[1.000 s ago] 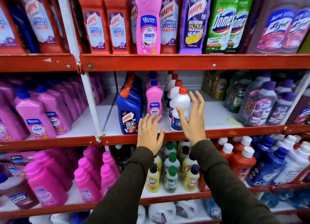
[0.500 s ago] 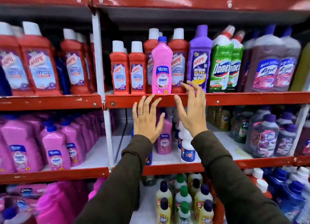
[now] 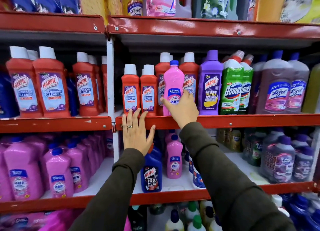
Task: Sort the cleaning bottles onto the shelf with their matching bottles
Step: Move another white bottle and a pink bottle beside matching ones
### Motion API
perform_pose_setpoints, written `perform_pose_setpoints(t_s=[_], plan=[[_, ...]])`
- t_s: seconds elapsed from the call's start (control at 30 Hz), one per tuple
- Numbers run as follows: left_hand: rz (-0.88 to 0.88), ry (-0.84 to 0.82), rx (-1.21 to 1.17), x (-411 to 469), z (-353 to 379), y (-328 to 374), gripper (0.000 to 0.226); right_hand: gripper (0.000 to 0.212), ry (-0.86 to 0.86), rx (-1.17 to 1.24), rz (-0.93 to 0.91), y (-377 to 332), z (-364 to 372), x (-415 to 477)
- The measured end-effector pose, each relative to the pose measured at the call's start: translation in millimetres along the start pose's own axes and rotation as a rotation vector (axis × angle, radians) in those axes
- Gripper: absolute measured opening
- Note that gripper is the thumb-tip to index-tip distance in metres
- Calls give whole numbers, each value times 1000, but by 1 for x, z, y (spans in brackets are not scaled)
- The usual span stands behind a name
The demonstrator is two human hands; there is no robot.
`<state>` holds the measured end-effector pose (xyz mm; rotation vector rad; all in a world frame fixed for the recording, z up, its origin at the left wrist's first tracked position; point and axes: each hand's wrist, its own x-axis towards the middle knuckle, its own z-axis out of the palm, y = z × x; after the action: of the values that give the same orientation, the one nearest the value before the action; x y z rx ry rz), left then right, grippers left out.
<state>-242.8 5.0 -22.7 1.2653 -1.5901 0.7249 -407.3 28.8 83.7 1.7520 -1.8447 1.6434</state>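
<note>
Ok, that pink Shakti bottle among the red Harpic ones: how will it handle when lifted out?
The pink Shakti bottle is tall and narrow, so it may tip if nudged near the cap. It looks like rigid plastic, probably firm under the right hand. It seems full, so likely heavy for its size. Red Harpic bottles crowd it; lift straight.

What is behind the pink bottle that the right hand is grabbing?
Behind the pink Shakti bottle stand two red Harpic bottles, their white caps showing either side. It and the right hand cover parts of their labels.
</note>
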Motion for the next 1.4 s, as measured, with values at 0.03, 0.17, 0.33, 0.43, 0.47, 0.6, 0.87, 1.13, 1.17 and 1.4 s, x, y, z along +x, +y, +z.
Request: perform_pose_setpoints(t_s=[0.03, 0.17, 0.33, 0.43, 0.47, 0.6, 0.87, 1.13, 1.17, 1.4], plan=[[5, 1, 3, 0, 0, -1, 58, 92, 11, -5, 9, -1, 3, 0], [15, 9, 3, -1, 1, -3, 57, 80, 49, 9, 5, -5, 1, 3], [31, 19, 19, -1, 5, -5, 58, 74, 126, -1, -31, -14, -13, 7], [37, 21, 15, 0, 7, -6, 58, 72, 177, -9, -46, -20, -25, 11], [37, 20, 14, -1, 7, -6, 59, 73, 183, -14, -51, -22, -28, 11], [30, 19, -12, -1, 6, -5, 59, 75, 178, -6, -62, -20, -39, -1], [128, 66, -111, -36, -2, -7, 66, 69, 137, 54, -7, 3, -43, -56], [35, -45, -97, -99, 11, -25, 63, 66, 102, 107, 51, 47, -26, -111], [23, -60, -108, -107, 13, -27, 63, 66, 90, 112, 64, 53, -22, -118], [-73, -216, -185, -161, 25, -39, 65, 58, 20, 125, 137, 95, 8, -155]])
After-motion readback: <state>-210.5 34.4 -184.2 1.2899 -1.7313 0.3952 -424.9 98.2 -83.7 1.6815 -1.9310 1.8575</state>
